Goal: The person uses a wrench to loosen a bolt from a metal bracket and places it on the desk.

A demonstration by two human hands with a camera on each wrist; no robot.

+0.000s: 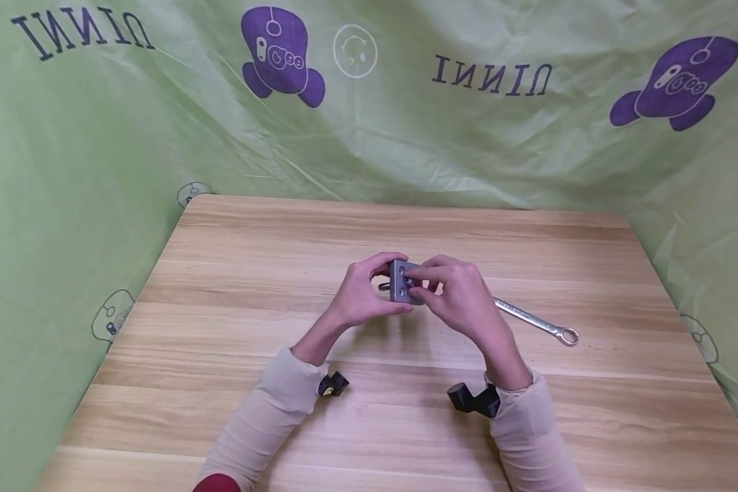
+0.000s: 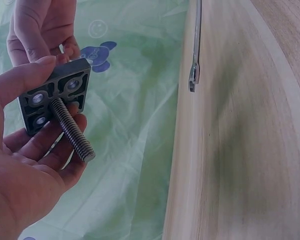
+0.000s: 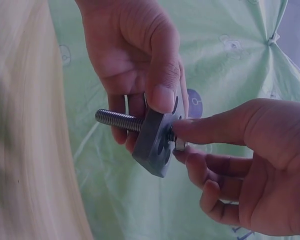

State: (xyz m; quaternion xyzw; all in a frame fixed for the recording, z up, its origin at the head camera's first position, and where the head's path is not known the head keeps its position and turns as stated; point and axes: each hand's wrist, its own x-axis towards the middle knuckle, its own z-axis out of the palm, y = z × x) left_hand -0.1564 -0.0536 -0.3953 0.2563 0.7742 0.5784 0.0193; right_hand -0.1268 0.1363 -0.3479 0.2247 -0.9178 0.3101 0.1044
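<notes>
The person's left hand is holding a grey plate just above the worktop, near the centre of the head view. Its fingers are curling around the plate, part-open to the plate's width, with the thumb pressing on one edge and other fingers supporting it opposite. In the left wrist view, the ribbed face of the plate is showing at upper left, its round holes carrying bright metal sleeves. A threaded bolt is running through the middle of the plate, its long shank sticking out from the ribbed face toward the frame's centre.

The right hand is working at the plate's other face; in the right wrist view, its thumb and index finger are closing in a pinch on the bolt's end, while the remaining fingers are curling loosely below.

A wrench is lying on the worktop right of centre in the head view, its ring end pointing to lower right and its other end disappearing behind the right hand. A green sheet is hanging behind.
</notes>
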